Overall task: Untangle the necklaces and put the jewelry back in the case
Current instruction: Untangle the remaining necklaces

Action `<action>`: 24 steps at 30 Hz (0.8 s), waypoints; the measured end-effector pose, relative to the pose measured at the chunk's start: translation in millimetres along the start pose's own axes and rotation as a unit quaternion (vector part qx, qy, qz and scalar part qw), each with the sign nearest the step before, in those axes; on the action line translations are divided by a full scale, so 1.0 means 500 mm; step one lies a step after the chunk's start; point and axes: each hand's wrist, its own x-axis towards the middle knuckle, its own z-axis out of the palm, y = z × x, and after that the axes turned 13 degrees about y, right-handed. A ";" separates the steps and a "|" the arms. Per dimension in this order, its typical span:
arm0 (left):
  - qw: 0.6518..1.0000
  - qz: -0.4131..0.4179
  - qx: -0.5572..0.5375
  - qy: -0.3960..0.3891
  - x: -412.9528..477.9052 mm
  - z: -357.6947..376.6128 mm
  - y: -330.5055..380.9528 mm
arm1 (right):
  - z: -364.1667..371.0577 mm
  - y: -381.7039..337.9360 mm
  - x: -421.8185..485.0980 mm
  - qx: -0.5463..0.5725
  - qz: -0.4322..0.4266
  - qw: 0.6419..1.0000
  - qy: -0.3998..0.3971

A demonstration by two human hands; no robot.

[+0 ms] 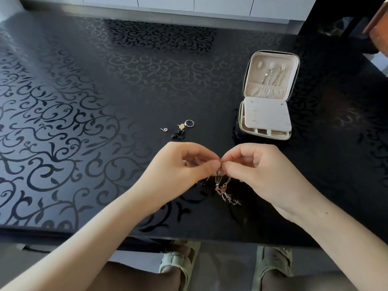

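While both hands, left and right, pinch the chains at one knot, I'd tease loops apart gently, never yanking.

Case right of ring, behind necklaces.

- I see wide bare table left of my hands.
- A ring, stud earring and small black piece lie just ahead.
- The open jewelry case blocks the right front.
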 end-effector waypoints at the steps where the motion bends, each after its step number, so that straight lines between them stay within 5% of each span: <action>1: 1.000 0.018 0.014 -0.001 0.001 0.001 -0.001 | -0.002 -0.001 0.000 -0.010 -0.015 1.000 -0.002; 13: 0.997 0.007 0.073 0.006 0.005 0.012 -0.015 | -0.002 0.000 -0.005 -0.220 -0.164 0.961 -0.006; 24: 0.992 -0.096 -0.076 0.000 0.010 0.018 -0.023 | -0.010 -0.013 0.002 -0.149 -0.035 0.987 -0.037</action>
